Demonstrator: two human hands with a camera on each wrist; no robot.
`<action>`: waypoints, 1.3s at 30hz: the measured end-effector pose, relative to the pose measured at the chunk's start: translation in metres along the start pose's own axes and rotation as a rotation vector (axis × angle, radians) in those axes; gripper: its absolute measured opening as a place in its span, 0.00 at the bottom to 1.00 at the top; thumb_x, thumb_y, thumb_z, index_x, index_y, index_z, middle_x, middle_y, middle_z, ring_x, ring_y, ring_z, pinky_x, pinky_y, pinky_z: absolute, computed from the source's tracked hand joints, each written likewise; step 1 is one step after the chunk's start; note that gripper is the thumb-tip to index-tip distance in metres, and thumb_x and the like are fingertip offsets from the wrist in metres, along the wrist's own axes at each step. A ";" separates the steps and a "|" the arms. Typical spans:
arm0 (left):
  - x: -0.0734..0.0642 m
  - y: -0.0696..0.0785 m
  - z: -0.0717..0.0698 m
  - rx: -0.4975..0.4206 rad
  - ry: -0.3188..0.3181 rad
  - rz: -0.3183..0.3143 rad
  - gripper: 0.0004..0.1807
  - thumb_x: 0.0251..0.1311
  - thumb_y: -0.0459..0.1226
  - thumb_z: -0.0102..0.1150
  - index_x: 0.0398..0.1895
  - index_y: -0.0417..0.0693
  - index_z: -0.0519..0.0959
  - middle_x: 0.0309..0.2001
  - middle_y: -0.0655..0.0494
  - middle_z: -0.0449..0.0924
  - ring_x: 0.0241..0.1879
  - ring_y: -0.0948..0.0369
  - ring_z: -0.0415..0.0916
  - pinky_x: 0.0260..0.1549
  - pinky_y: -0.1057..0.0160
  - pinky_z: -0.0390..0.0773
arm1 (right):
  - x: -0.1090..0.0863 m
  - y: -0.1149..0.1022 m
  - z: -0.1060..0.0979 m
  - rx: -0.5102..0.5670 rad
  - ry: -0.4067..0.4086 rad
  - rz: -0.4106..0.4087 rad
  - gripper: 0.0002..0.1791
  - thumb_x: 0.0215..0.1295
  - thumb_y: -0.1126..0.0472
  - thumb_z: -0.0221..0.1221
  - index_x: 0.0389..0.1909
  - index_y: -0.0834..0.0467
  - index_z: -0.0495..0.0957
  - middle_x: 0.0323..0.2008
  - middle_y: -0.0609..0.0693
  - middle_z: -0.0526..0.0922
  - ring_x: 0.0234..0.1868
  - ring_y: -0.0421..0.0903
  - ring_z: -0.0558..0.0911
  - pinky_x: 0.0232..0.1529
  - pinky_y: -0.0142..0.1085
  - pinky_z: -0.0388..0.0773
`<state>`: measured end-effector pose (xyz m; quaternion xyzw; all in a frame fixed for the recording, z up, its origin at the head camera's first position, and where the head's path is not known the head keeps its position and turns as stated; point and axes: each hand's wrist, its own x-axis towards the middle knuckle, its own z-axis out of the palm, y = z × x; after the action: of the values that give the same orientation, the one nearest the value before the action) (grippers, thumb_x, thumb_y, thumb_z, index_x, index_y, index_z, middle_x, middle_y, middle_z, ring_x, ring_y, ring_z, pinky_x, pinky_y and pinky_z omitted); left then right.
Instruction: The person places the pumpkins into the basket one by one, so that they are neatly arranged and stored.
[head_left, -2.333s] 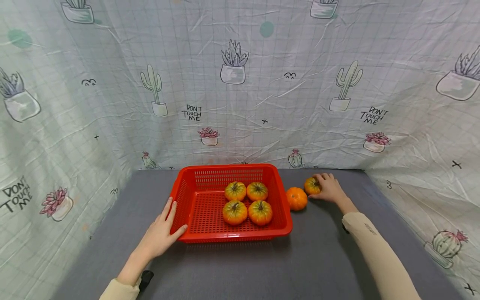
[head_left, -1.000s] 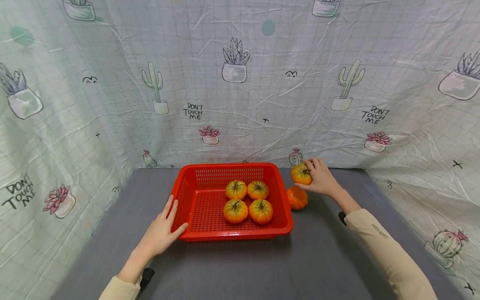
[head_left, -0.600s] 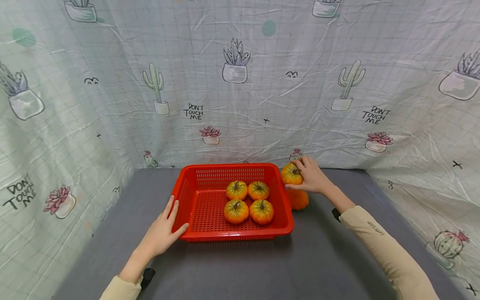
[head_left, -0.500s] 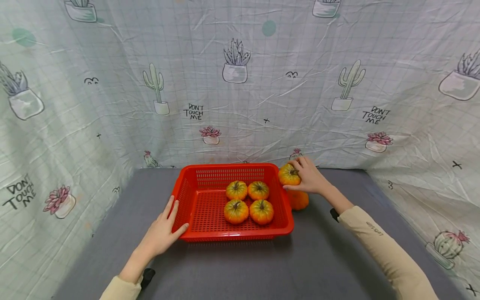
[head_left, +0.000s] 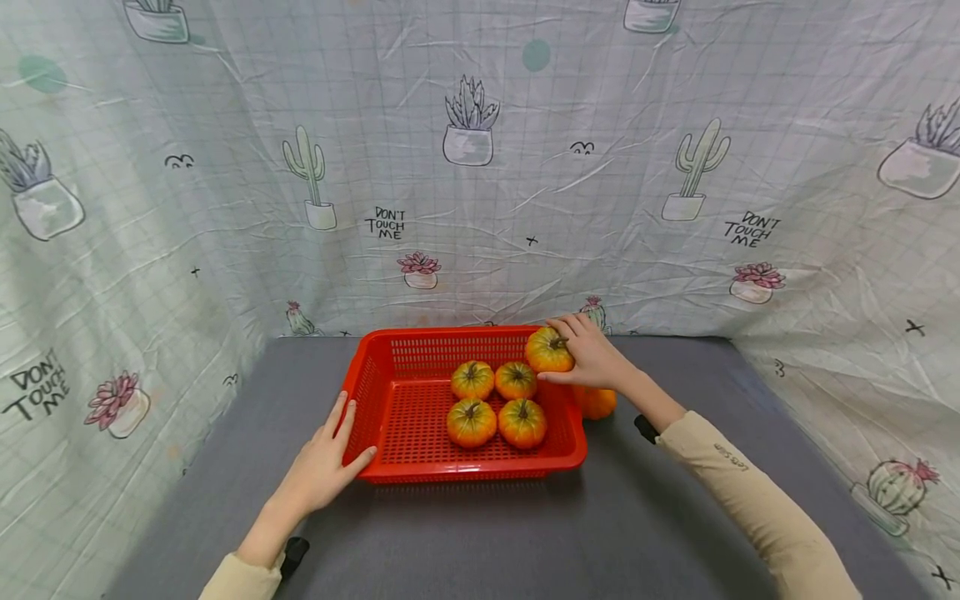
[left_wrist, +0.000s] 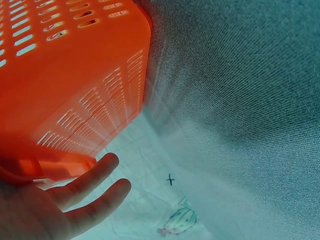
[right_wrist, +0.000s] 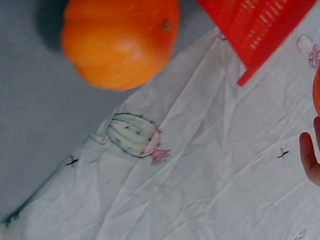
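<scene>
My right hand (head_left: 592,354) grips a small yellow-orange pumpkin (head_left: 548,350) over the back right corner of the red basket (head_left: 465,477); in the right wrist view only fingertips (right_wrist: 308,152) show at the right edge. Inside the basket, several pumpkins like it stand in two rows, among them a front one (head_left: 471,423) and a back one (head_left: 515,380). Fingers spread, my left hand (head_left: 318,467) rests against the basket's left side. From the left wrist view, two fingers (left_wrist: 100,207) reach along the slotted wall (left_wrist: 90,110).
A plain orange pumpkin (right_wrist: 120,42) lies on the grey table (head_left: 480,542) just right of the basket, partly hidden by the basket and right hand in the head view. Behind the table hangs a cactus-print cloth (head_left: 480,208).
My right hand has picked up the yellow-orange pumpkin from the table at right and carried it left over the basket's edge. The left hand and basket stay in place.
</scene>
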<state>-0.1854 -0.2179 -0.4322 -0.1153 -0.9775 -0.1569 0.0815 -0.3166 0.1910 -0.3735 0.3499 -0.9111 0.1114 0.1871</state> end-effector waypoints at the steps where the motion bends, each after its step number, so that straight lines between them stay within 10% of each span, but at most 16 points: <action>1: 0.000 0.000 0.000 0.001 0.000 -0.001 0.44 0.57 0.58 0.45 0.67 0.35 0.50 0.70 0.42 0.41 0.53 0.37 0.66 0.46 0.40 0.67 | 0.002 -0.002 0.000 0.001 0.000 -0.004 0.45 0.45 0.37 0.61 0.60 0.61 0.63 0.53 0.57 0.69 0.52 0.53 0.66 0.53 0.51 0.63; 21: -0.001 0.000 0.000 0.004 0.002 0.000 0.43 0.58 0.58 0.44 0.67 0.36 0.50 0.70 0.43 0.41 0.53 0.35 0.65 0.46 0.38 0.66 | 0.045 -0.049 -0.013 0.039 -0.015 0.001 0.47 0.47 0.36 0.59 0.63 0.59 0.58 0.54 0.56 0.68 0.53 0.52 0.65 0.55 0.51 0.62; 39: 0.000 0.001 -0.001 0.001 -0.008 -0.002 0.43 0.58 0.57 0.45 0.67 0.35 0.50 0.70 0.42 0.40 0.53 0.34 0.64 0.47 0.38 0.66 | 0.092 -0.084 0.024 0.178 0.013 0.124 0.50 0.49 0.38 0.59 0.67 0.59 0.50 0.61 0.57 0.62 0.58 0.54 0.61 0.56 0.51 0.63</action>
<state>-0.1848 -0.2175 -0.4315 -0.1149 -0.9780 -0.1562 0.0775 -0.3282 0.0669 -0.3505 0.3073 -0.9163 0.2055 0.1540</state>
